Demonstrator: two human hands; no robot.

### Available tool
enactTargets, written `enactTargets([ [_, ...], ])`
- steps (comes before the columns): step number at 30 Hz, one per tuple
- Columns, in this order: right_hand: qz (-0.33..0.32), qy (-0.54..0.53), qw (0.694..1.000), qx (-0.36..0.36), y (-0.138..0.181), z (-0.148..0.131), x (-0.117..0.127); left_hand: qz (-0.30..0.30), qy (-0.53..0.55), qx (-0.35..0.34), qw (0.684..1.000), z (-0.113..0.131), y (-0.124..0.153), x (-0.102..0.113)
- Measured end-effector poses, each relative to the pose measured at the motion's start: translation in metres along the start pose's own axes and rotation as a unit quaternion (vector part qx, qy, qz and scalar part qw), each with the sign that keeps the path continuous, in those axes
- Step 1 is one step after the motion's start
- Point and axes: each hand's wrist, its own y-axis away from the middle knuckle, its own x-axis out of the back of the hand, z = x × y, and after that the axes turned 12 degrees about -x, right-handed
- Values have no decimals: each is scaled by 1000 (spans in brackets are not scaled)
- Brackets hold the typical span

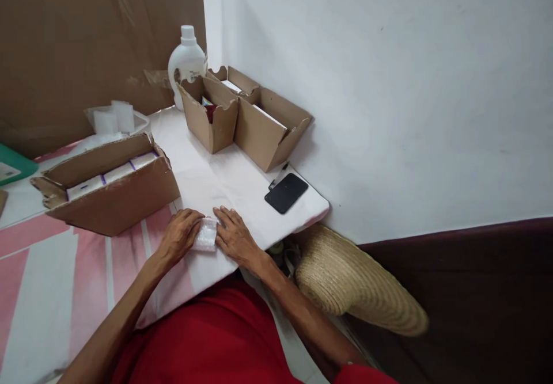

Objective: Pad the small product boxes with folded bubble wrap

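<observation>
The long open carton [125, 204] at the left of the pink-and-white cloth [207, 171] serves as landmark. Just beyond its right end, and nearer the person, lies a small bubble-wrapped packet [204, 236], with a hand at either side of it. The step in hand looks like handling the wrap: the person appears to be steadying or smoothing it against the cloth. The left hand [178, 234], the one nearer the carton, has its fingers curled narrow over the packet's left edge and seems to hold it there. The right hand [235, 239], on the packet's far side from the carton, lies low with fingers stretched out and fairly close together, touching the right edge; I cannot tell whether its thumb grips or only presses. What the wrap encloses is also unclear. As a judgement, the next move calls for light, even pressure from both sides, since such film is slick and springs open easily. White boxes [117, 174] with purple edging stand in a row inside the carton. To the carton's right, past the right hand, a black phone [286, 193] lies on the cloth, near enough that the right forearm needs some care.
</observation>
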Motion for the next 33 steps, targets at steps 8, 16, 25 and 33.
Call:
enactTargets([
  [8, 126, -69, 989, -26, 7, -2, 24, 14, -3, 4, 1000, -8, -2, -10],
  [16, 52, -10, 998, 36, 15, -40, -6, 67, 0, 24, 997, -18, -3, -17],
  [25, 58, -25, 998, 27, 16, -30, -25, 35, -71, -4, 997, 17, 28, -24],
  [33, 49, -13, 998, 30, 12, -25, -24, -18, -96, 7, 995, 6, 45, -44],
])
